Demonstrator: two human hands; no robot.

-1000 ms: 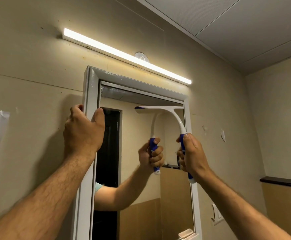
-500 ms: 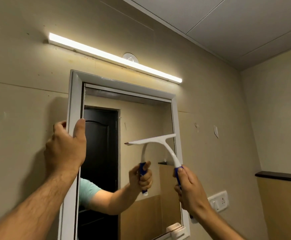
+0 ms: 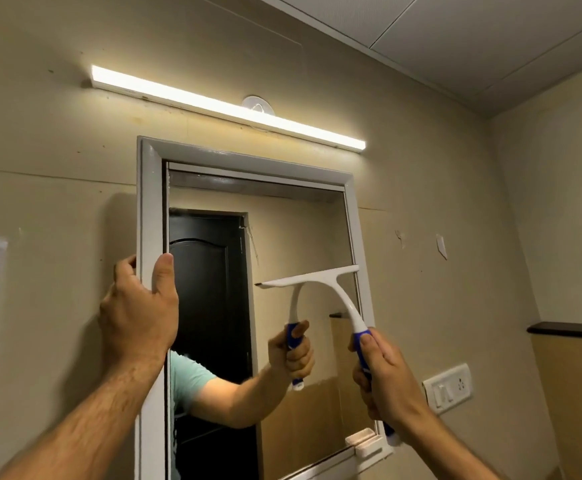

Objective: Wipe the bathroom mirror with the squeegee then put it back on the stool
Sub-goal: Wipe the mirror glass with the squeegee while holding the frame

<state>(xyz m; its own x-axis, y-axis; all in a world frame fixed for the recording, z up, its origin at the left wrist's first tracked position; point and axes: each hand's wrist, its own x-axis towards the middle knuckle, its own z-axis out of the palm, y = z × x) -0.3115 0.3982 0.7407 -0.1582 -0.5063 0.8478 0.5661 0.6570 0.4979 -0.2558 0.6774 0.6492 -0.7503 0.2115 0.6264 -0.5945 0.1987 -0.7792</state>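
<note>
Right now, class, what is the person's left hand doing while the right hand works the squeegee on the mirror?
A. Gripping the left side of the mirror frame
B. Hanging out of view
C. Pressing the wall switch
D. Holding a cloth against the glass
A: the left hand is wrapped around the left side of the white mirror frame, thumb on its front, while the right hand holds the squeegee.
</note>
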